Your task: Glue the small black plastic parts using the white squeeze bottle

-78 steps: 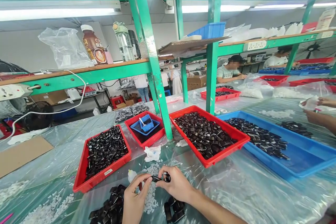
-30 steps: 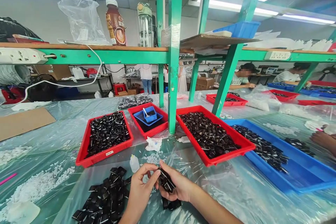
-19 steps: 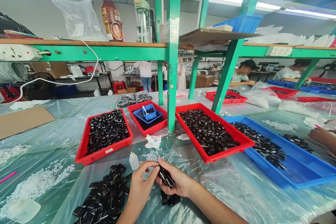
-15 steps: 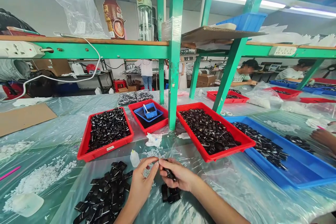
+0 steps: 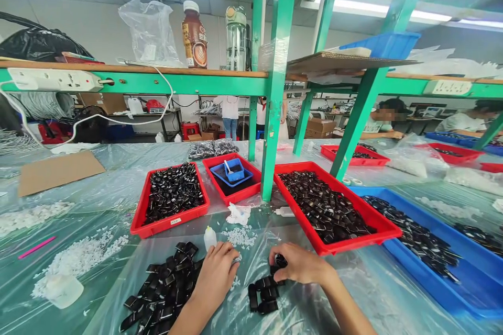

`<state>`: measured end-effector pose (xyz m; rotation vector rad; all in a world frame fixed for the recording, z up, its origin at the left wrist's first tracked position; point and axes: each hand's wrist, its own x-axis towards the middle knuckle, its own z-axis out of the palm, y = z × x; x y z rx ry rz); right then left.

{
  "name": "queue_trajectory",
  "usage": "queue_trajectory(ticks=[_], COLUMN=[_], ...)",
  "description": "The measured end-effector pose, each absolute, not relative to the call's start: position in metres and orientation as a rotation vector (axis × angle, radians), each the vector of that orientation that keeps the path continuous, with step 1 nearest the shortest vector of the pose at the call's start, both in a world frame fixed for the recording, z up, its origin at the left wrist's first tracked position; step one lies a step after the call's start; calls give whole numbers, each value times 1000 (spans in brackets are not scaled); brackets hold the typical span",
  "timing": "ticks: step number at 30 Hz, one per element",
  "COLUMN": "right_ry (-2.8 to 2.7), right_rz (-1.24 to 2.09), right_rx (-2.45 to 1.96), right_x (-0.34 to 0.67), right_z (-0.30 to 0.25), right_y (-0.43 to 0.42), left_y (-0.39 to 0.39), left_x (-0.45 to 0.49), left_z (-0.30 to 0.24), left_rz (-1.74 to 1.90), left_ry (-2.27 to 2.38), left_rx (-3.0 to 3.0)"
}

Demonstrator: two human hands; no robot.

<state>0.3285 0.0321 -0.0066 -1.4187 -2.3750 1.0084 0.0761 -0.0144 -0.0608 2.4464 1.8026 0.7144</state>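
Note:
My right hand has thumb and fingers closed round a small black plastic part. The part is just above a little group of black parts on the plastic-covered table. My left hand is closed, its fingertips bent down at the small white pieces; whatever they pinch is hidden. Left of that hand lies a loose pile of black parts. Behind its knuckles stands a small white squeeze bottle.
Red trays of black parts stand behind my hands, with a blue tray at right. A green post rises between trays. White pieces lie left, near a pink pen. Several people are beyond.
My hands were together at the black part. Now they are apart: the right has moved right and down with a black part, the left has turned over to the white pieces.

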Motion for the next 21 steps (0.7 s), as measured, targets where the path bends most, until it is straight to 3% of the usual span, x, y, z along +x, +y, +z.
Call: queue_trajectory(ticks=[21], right_ry=[-2375], right_rz=[849], right_rx=[-1633], right_x=[335], right_z=[-3], right_y=[38], left_y=[-13], left_x=[83], left_z=[-56], left_rz=[586], left_ry=[1812], left_rx=[2428])
